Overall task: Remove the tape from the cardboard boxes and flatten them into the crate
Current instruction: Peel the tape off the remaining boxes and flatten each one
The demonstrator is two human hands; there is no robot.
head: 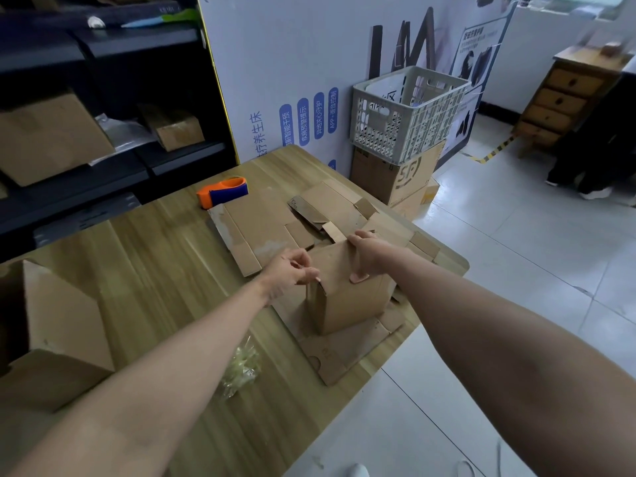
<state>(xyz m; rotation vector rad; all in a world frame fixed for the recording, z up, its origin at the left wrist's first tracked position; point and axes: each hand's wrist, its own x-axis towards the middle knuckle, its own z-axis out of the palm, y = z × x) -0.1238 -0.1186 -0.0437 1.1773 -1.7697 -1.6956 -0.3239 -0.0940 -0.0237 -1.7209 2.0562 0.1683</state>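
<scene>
A small brown cardboard box (347, 297) stands upright on flattened cardboard sheets (347, 352) at the right side of the wooden table (148, 270). My right hand (366, 251) grips the box's top edge, thumb on its front face. My left hand (292, 271) pinches at the box's upper left corner, where thin tape may be; the tape itself is too faint to make out. More flattened boxes (261, 228) lie behind. A grey plastic crate (406, 115) sits on a large carton (395, 173) beyond the table.
An orange and blue tape dispenser (223, 192) rests on the table's far side. A crumpled wad of clear tape (241, 368) lies under my left forearm. An open carton (51, 332) stands at the left. Dark shelves (103, 98) hold boxes; a wooden drawer chest (564, 98) is far right.
</scene>
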